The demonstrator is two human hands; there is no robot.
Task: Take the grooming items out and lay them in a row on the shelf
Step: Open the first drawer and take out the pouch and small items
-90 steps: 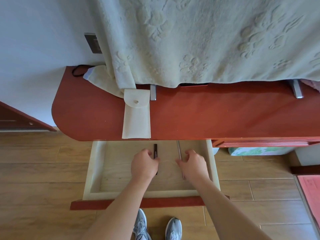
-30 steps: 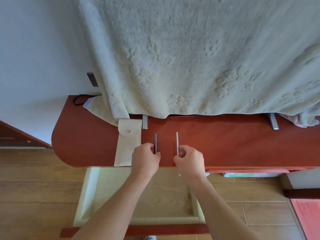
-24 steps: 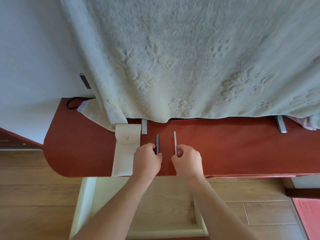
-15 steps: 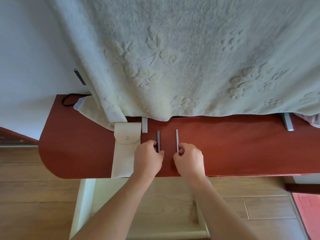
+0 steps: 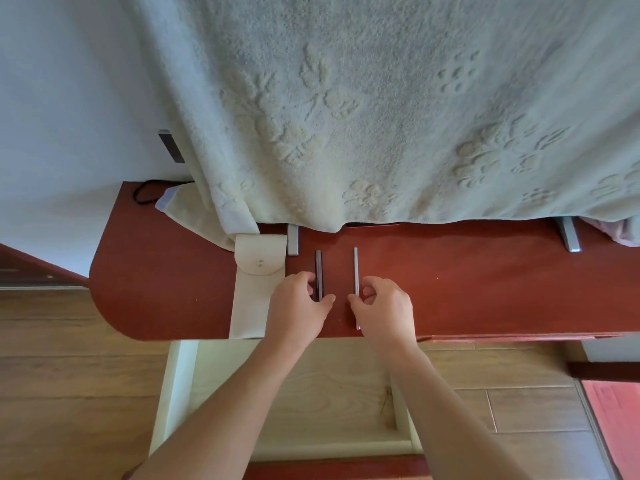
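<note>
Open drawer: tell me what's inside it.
The open drawer shows only bare pale wood bottom with a thin dark mark near its right wall. Both forearms and the red shelf hide the rest.

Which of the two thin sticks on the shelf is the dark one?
The dark stick, by the left hand and nearer the cream pouch; the other stick is pale silver.
</note>
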